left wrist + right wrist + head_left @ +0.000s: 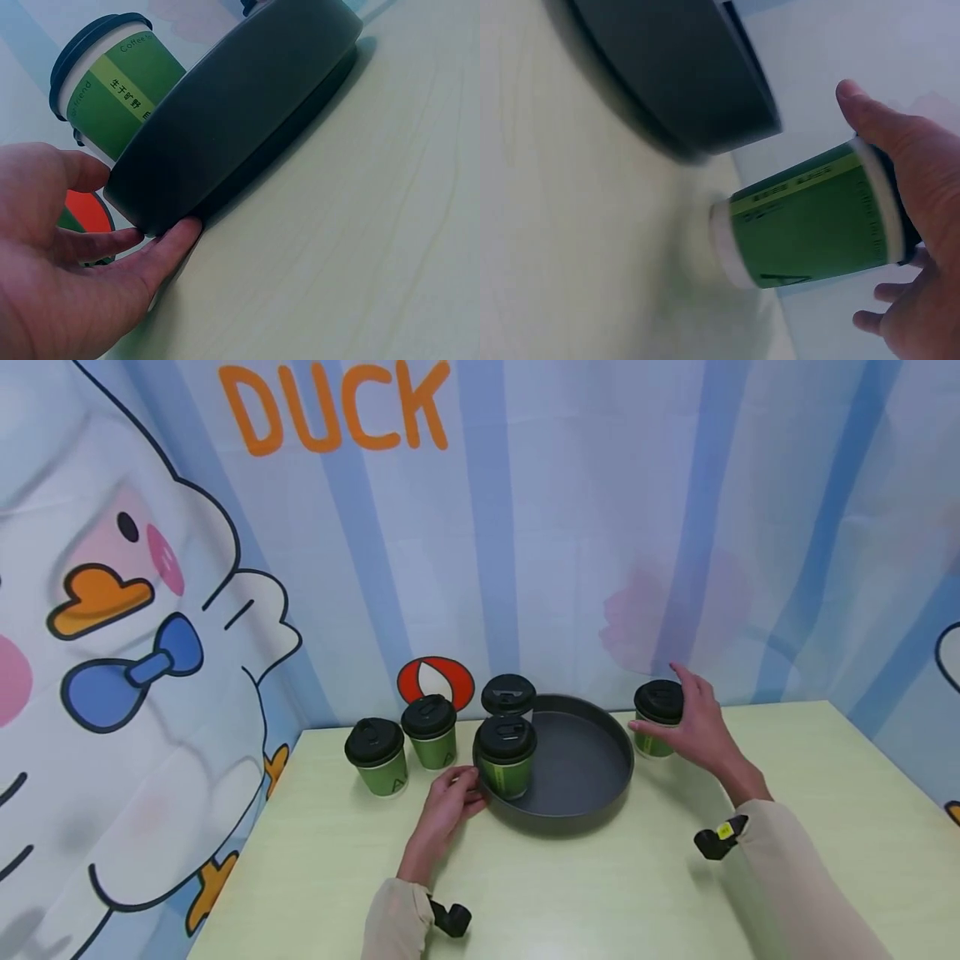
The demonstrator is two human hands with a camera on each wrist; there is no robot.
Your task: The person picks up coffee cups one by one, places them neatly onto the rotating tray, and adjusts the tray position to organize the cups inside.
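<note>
- Currently holding the right hand around the lid of the right cup, with thumb and fingers spread apart rather than clamped; leaving any contact behind the lid impossible to tell.
- Finding the right cup upright on the table, near the right side of the pan and outside it.
- Pinching the pan at its left edge with the left hand, bending fingers against the rim and wall and pressing the thumb low on the outside.
- Seeing the front cup inside the pan, close to that left wall; judging the back cup to be inside too, without seeing its base.
- Spotting the near-left cup and the far-left cup upright on the table, left of the pan and just beside each other.
- For a good grip, probably needing thumb and fingers on opposite sides of the right cup, below the lid, to avoid popping it off.
- Likely wanting only a light squeeze, so as not to be denting a thin wall, and an upright cup throughout.
- Likely serving best with a steady left hand, pressing gently enough to avoid tipping the pan or jolting the front cup.
</note>
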